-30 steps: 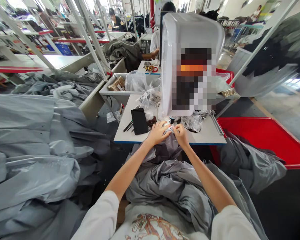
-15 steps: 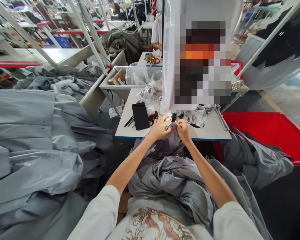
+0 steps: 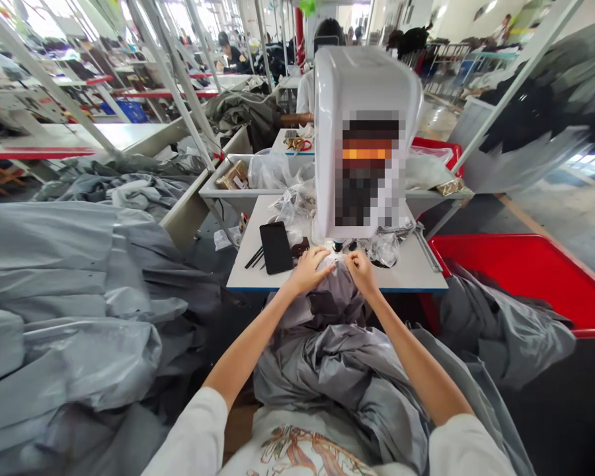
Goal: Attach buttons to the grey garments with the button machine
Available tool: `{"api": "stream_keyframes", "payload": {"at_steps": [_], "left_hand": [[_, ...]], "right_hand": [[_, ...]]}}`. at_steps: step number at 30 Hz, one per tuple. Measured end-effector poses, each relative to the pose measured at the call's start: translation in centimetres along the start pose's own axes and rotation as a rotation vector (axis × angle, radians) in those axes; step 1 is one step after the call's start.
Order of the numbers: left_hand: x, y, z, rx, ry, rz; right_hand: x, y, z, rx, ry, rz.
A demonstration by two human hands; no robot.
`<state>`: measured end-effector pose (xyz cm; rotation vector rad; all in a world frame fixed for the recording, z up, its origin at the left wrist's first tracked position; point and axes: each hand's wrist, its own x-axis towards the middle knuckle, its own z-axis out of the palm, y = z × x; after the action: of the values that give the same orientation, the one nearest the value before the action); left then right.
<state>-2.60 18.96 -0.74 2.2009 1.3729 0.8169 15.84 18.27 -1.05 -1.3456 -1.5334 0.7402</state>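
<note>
Our grey cloth (image 3: 344, 360) bunches from centre to lower frame; we'd guess soft, slippery, draggy. Our left hand (image 3: 309, 270) spreads over it; right hand (image 3: 359, 271) pinches the edge, probably the best hold.

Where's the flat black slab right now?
In the head view, the black slab lies toward the left side of the white table, between thin dark sticks and the person's left hand.

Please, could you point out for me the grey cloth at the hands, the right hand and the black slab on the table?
Grey cloth (image 3: 339, 285): head view, on its fold below the hands.
Right hand (image 3: 361, 272): head view, on its middle.
Black slab (image 3: 276, 248): head view, on its face.
</note>
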Motion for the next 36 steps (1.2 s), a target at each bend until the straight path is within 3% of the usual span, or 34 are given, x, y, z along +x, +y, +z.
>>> {"api": "stream_keyframes", "payload": {"at_steps": [2,5,7,10,13,17,19,25,30,33,36], "left_hand": [[-0.1,0.0,-0.9,-0.128,-0.018,-0.115],[-0.1,0.1,-2.4,-0.262,-0.184,-0.251],[-0.3,0.3,-3.3,-0.353,-0.239,-0.229],[-1.3,0.8,-4.3,-0.459,-0.163,-0.187],[-3.2,1.5,-4.7,-0.463,-0.151,-0.216],[-5.3,3.1,-4.8,-0.472,-0.186,-0.236],[-5.9,4.1,-5.0,-0.514,-0.195,-0.239],[-7.0,7.5,-6.2,-0.562,-0.171,-0.268],[-7.8,9.3,-6.8,-0.594,-0.305,-0.218],[-8.6,9.8,-7.2,-0.385,-0.31,-0.017],[-9.7,10.0,-7.4,-0.08,-0.18,0.363]], "right_hand": [[0.4,-0.6,-0.5,0.028,-0.014,-0.019],[1.1,-1.4,-0.9,0.065,-0.052,-0.015],[1.2,-1.8,-1.2,0.128,-0.091,0.004],[0.5,-2.1,-2.0,0.213,-0.19,0.044],[-0.8,-2.3,-3.6,0.232,-0.395,0.149],[-2.6,-2.8,-5.6,0.231,-0.771,0.359],[-3.4,-3.1,-6.3,0.236,-0.848,0.389],[-5.7,-5.6,-7.8,0.367,-0.673,0.237],[-7.2,-7.5,-8.4,0.373,-0.631,0.248],[-8.3,-8.0,-9.0,0.223,-0.604,0.043],[-9.7,-8.4,-9.9,0.053,-0.464,-0.362]]}}
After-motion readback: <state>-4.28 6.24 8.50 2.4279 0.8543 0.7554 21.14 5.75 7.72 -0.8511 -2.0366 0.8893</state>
